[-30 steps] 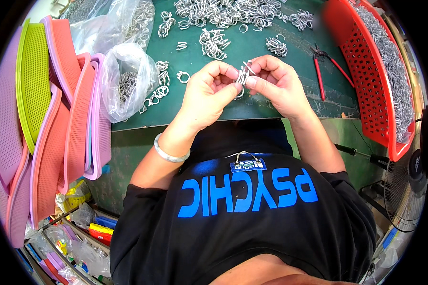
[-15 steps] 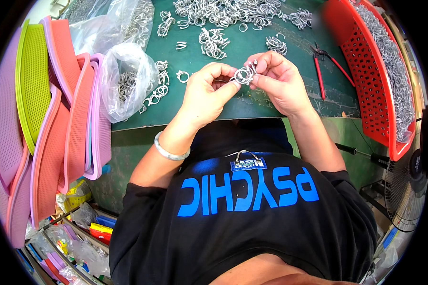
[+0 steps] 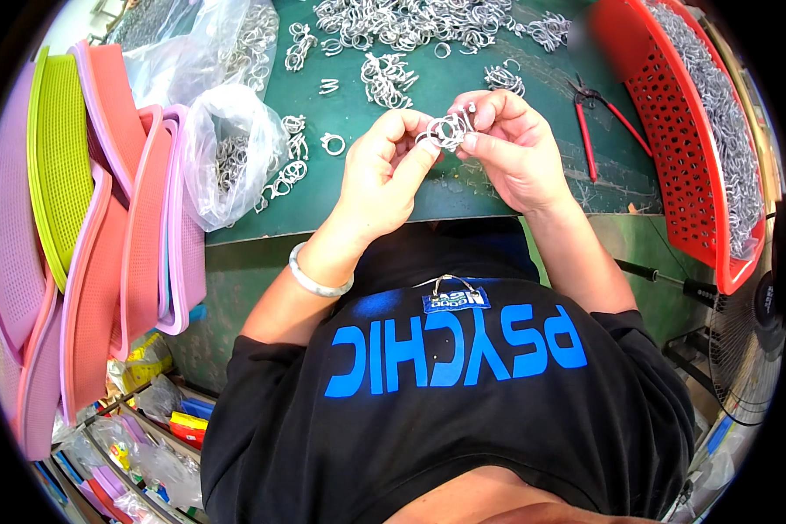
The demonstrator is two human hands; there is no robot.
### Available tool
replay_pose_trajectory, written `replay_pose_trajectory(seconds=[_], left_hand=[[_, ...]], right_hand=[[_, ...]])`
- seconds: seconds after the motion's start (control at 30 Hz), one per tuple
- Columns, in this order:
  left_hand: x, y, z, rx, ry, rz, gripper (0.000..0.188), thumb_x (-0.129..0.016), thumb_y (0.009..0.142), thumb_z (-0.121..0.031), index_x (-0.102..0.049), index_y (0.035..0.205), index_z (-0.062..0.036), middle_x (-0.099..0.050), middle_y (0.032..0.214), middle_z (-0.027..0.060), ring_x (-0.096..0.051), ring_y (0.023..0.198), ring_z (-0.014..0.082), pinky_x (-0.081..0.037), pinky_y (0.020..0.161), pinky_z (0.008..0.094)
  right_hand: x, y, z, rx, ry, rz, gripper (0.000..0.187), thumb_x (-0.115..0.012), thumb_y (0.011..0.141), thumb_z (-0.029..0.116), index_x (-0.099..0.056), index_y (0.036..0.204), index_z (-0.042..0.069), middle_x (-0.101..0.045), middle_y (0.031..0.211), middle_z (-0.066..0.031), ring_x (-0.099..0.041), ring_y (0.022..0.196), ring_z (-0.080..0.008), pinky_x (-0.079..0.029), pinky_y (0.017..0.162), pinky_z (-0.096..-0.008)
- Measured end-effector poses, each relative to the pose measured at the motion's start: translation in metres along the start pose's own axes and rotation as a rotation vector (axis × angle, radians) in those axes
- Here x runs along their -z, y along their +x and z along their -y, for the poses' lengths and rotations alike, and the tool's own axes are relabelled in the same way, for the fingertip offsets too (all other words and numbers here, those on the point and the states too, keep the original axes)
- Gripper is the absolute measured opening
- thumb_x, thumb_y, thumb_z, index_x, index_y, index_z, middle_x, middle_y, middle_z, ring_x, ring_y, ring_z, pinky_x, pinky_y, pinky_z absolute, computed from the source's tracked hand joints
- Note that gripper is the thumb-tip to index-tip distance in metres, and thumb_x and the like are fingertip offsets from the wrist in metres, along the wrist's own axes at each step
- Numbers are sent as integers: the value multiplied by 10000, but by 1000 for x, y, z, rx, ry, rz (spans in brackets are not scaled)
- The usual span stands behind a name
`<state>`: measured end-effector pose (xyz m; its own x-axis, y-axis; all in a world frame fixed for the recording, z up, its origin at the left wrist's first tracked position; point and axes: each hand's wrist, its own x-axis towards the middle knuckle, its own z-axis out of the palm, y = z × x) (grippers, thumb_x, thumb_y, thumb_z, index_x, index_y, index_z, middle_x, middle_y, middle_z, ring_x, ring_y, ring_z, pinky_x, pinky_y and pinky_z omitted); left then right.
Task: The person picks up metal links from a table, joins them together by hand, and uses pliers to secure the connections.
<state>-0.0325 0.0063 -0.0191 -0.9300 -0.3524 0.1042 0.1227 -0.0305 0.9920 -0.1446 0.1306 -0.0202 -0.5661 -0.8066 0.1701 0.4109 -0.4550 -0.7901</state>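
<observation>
While a clear plastic bag [image 3: 225,208] of grey metal rings [image 3: 232,162] sits at the left of a green desk [image 3: 465,194], one loose wire ring [image 3: 327,138] lies between it and the left hand [image 3: 382,170]. That hand's thumb and fingers are pinched closed on the left end of a cluster of silvery wire rings [image 3: 448,133]. The cluster is up between the hands, over the near part of the desk, touching both, so neither is nearer. Its long axis runs crosswise, the right end angled slightly away from the body. It looks like several thin, shiny loops, overlapping; whether they interlock, I cannot tell. The right hand [image 3: 513,150] pinches the right end between thumb and fingers. Farther right lie red-handled pliers [image 3: 589,144], handles spread, near a red perforated basket [image 3: 672,153].
</observation>
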Motion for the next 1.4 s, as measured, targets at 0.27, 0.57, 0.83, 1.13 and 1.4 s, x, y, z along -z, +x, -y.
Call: replay_pose_trajectory(seconds=[0.27,0.57,0.83,1.13,1.4], left_hand=[[4,0,-2,-197,328,-8,128,-505,834,13,-508,962,8,-547,871,15,-515,762,69,-426,684,189],[2,1,0,-360,376,-101,106,-534,768,11,-547,872,-5,-537,799,82,-516,671,156,-431,604,255],[7,0,3,-334,431,-34,146,-516,810,39,-525,955,18,-519,879,38,-493,735,65,-405,639,180],[10,-2,8,-226,375,-28,144,-510,834,12,-514,978,9,-537,858,9,-485,721,46,-388,627,166],[2,-1,-6,99,-148,4,130,-509,850,-51,-519,967,5,-587,859,57,-560,734,99,-463,669,221]], right_hand=[[4,0,4,25,-44,23,168,-578,725,-89,-507,806,40,-535,980,-103,-546,818,-124,-464,736,-246],[3,-2,-1,59,-78,7,281,-582,747,-71,-462,971,50,-557,1000,-109,-537,845,-117,-464,758,-243],[3,-2,-1,106,-156,30,303,-565,758,-72,-441,1013,35,-556,1012,-117,-529,867,-114,-447,790,-244],[2,-3,0,111,-196,34,301,-559,762,-68,-442,1023,24,-555,1024,-118,-532,886,-122,-446,789,-248],[0,-3,4,46,-183,-1,264,-561,778,-30,-482,1028,4,-562,990,-97,-537,860,-120,-452,767,-247]])
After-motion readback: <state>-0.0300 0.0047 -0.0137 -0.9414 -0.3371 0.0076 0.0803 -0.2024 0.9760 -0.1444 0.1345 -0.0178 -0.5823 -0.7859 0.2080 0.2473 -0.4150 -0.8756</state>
